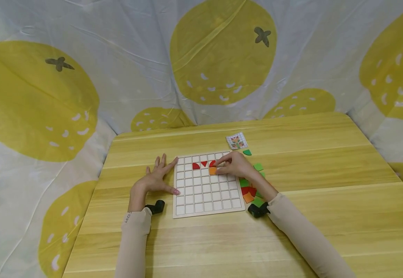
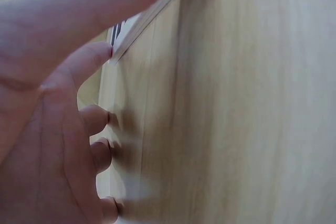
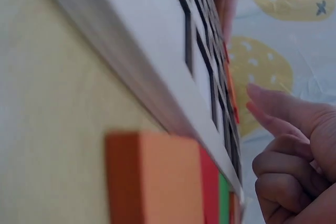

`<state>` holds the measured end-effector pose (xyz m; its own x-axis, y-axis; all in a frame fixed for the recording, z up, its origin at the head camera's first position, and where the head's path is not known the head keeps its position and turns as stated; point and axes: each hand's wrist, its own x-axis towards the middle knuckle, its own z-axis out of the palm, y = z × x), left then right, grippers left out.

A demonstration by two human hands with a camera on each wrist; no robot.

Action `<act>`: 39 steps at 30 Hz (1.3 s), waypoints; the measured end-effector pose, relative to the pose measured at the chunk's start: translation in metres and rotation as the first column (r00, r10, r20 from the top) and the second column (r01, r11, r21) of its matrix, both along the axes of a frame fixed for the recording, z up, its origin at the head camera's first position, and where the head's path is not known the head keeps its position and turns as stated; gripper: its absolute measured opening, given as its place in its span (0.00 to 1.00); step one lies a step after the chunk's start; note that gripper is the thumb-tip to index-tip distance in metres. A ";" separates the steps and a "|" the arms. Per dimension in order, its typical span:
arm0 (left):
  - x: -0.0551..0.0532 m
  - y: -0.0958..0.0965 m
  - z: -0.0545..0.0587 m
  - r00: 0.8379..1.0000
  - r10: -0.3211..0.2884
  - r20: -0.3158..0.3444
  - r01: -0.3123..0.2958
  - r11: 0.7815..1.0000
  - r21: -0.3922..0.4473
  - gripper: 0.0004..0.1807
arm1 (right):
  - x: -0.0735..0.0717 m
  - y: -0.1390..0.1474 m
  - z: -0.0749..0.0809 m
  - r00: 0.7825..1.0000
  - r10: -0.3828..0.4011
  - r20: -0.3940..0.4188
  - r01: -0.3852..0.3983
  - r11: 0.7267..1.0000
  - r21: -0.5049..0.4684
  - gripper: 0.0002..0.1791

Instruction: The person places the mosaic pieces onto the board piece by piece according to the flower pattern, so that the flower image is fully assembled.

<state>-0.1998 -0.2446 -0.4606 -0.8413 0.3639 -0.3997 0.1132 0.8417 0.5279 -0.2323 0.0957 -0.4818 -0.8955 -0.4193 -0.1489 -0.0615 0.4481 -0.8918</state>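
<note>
A white grid board with a pale wooden rim lies on the table. On its upper rows sit a red quarter-round piece, a red triangle, another red piece partly hidden by fingers, and an orange square. My left hand is spread at the board's left side, thumb on the rim and index finger at the top left corner. My right hand reaches over the board. Its thumb and index finger point at the orange square and the red piece beside it, and in the right wrist view nothing shows between them.
Loose green, red and orange pieces lie right of the board, among them a red piece and an orange piece. A small pattern card lies beyond the board, with a green quarter-round piece near it. A lemon-print cloth hangs behind.
</note>
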 end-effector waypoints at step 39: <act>0.000 -0.001 -0.003 1.000 -0.004 -0.004 0.004 1.000 0.009 0.70 | -0.001 0.088 0.000 0.997 -0.042 0.064 0.036 0.995 0.093 0.14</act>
<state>-0.1993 -0.2461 -0.4638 -0.8415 0.3705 -0.3931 0.1186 0.8367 0.5347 -0.2336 0.1832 -0.4818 -0.8980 -0.3661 -0.2441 0.0150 0.5289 -0.8485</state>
